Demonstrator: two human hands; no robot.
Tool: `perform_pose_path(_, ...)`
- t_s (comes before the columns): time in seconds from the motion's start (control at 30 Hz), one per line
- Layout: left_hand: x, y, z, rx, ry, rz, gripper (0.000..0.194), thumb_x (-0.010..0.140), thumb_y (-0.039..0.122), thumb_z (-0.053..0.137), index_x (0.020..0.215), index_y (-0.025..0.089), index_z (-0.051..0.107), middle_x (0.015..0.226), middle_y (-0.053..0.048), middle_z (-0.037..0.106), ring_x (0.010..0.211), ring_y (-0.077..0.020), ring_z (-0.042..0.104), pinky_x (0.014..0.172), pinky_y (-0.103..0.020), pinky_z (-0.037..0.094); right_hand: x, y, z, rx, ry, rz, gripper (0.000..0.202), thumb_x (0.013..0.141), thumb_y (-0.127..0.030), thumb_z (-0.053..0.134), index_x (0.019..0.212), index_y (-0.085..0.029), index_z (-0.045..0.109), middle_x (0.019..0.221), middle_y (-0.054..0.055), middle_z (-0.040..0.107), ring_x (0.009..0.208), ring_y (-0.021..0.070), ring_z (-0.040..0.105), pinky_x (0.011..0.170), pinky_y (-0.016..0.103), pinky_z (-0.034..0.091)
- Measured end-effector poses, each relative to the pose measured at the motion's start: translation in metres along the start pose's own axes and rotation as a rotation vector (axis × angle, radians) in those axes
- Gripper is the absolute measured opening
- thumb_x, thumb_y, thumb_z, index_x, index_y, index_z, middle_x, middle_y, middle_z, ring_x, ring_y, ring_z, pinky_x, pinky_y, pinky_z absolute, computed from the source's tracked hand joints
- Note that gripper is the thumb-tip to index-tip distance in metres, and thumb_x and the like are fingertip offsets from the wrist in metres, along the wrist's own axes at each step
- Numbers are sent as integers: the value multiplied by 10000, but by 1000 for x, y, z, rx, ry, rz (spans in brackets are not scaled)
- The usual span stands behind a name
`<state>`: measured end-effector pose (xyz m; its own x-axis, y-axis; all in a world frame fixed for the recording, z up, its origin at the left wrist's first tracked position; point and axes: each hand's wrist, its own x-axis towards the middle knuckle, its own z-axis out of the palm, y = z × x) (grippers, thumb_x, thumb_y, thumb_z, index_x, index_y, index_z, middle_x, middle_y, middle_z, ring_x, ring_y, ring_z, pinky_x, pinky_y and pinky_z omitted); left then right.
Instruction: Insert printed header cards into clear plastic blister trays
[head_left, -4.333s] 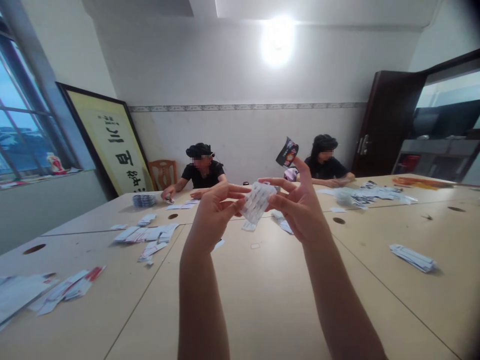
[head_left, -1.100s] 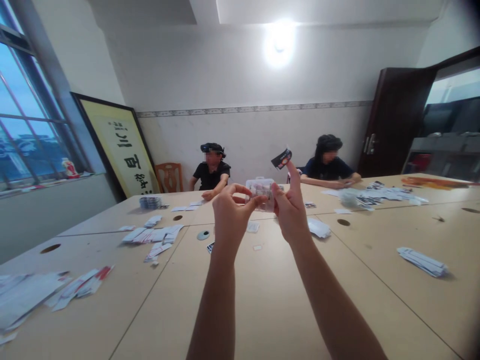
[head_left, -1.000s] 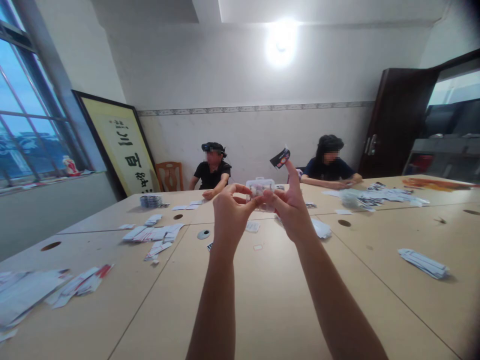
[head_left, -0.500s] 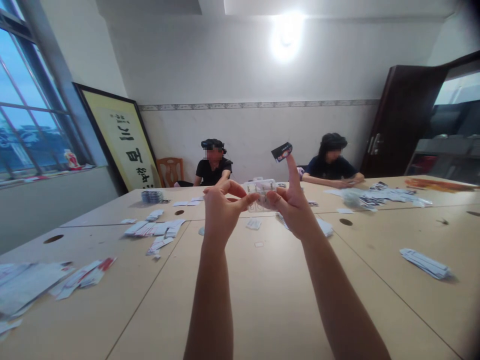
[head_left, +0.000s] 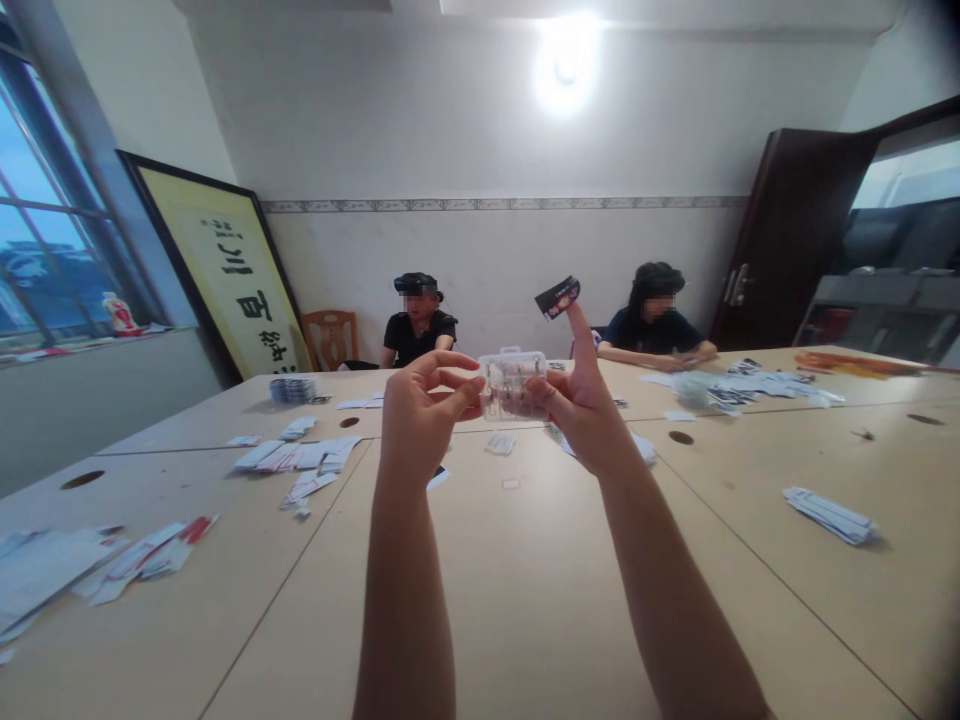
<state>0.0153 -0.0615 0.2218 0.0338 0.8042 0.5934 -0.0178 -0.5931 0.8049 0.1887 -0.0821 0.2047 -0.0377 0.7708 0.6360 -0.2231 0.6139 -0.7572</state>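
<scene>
A small clear plastic case (head_left: pixel 513 384) with small metallic pieces inside is held up above the table. My right hand (head_left: pixel 581 400) grips its right side between thumb and fingers. The raised index finger of that hand has a small black card (head_left: pixel 558 298) with a coloured print at its tip. My left hand (head_left: pixel 429 405) is at the case's left edge, thumb and fingertips pinched on it, the other fingers loosely bent. A small white packet (head_left: pixel 501 443) lies on the table below the case.
White paper strips (head_left: pixel 300 456) lie at the left and a folded bundle (head_left: pixel 831 515) at the right. A stack (head_left: pixel 292 390) stands far left. Two people sit across the table (head_left: pixel 480 600), one (head_left: pixel 420 335) near the middle, one (head_left: pixel 656 330) at the right beside piled strips (head_left: pixel 750 387).
My left hand has moved slightly left, its fingers now at the case's edge, so more of the case shows. The view has shifted a little, and a dark-and-white piece shows beside my left wrist.
</scene>
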Motion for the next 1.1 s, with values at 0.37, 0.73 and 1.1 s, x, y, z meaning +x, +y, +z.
perform_pose_path(0.37,0,1,-1,11,-13,34,322,640,281,861,741,193,568,628,39,648,558,-150,696,592,-260,617,-3,-8,-3,30,-32,36,987,778,-327,782,1582,-377,213,813,-19,709,605,160,589,593,313,548)
perform_pose_path(0.73,-3,3,13,158,-22,144,349,745,469,798,736,189,588,699,18,553,589,-118,633,495,-194,518,-6,-15,-3,-50,-29,5,975,797,-308,761,1591,-365,198,719,-40,661,583,155,547,551,283,515)
perform_pose_path(1.1,2,-6,14,-46,-22,50,446,600,406,915,763,202,553,655,66,534,565,-96,608,577,-216,534,-13,-22,1,-134,-35,-50,962,873,-311,688,1608,-356,69,676,-56,621,588,157,551,593,288,508)
